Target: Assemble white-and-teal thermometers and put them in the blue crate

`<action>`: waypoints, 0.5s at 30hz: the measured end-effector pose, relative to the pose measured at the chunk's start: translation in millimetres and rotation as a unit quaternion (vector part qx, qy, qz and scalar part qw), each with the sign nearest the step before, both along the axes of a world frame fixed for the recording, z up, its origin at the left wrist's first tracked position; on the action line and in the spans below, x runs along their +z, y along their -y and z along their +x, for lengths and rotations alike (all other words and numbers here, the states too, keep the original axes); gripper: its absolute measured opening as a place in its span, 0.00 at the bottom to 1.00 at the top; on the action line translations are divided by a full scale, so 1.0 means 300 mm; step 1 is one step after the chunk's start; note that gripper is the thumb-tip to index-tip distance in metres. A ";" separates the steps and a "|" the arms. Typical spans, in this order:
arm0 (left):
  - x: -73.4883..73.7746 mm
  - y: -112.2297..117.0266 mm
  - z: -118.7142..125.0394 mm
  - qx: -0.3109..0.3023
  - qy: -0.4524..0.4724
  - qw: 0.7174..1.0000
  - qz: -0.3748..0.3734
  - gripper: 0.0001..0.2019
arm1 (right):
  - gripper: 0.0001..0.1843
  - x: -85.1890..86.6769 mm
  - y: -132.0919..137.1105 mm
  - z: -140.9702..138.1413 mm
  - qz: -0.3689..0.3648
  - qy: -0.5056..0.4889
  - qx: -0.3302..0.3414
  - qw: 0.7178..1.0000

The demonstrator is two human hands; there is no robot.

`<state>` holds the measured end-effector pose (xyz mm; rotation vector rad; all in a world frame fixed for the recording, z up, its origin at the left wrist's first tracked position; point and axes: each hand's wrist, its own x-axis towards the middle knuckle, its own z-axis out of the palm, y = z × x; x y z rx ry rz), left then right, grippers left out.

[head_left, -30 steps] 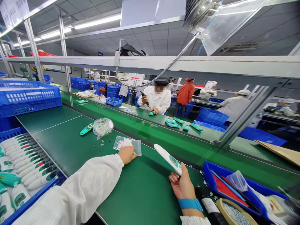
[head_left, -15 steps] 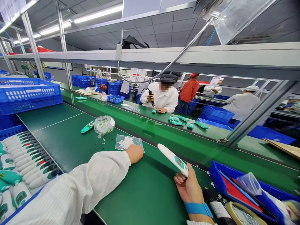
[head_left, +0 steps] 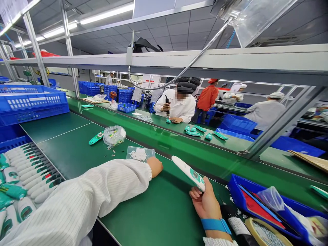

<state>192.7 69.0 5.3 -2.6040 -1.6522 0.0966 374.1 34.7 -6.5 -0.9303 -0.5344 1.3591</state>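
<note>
I see a workshop under a grey panelled ceiling [head_left: 176,36], a bright tube light [head_left: 107,14] at far left. A pale shelf beam [head_left: 243,61] crosses left to right beside metal posts [head_left: 69,48]; below, nearer, stretches a green workbench [head_left: 143,212].

I watched through one head-worn camera that faced forward and down, near above the flat dark-green worktop [head_left: 146,215], bare left hand [head_left: 155,166] and bare right hand [head_left: 207,202], its wide frame taking in the long white shelf beam [head_left: 217,59] and grey panelled ceiling [head_left: 176,31].
</note>
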 end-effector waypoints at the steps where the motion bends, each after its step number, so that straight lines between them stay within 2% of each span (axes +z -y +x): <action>1: 0.005 0.000 -0.003 0.017 0.014 1.000 0.001 0.09 | 0.19 0.003 0.001 0.000 0.002 0.001 0.001 1.000; 4: 0.050 0.010 -0.040 0.062 0.079 0.995 0.027 0.06 | 0.18 0.010 0.002 0.001 0.006 0.004 0.008 1.000; 8: 0.176 0.064 -0.164 0.125 0.201 0.964 0.119 0.12 | 0.18 0.011 -0.004 0.001 0.006 0.012 0.018 1.000; 11: 0.288 0.157 -0.319 0.168 0.287 0.925 0.183 0.17 | 0.18 0.010 -0.008 -0.002 0.002 0.014 0.023 1.000; 14: 0.368 0.290 -0.513 0.213 0.349 0.886 0.220 0.22 | 0.17 0.013 -0.011 -0.006 0.002 0.024 0.024 0.999; 15: 0.384 0.337 -0.579 0.225 0.420 0.848 0.234 0.21 | 0.17 0.014 -0.013 -0.007 0.003 0.030 0.025 0.999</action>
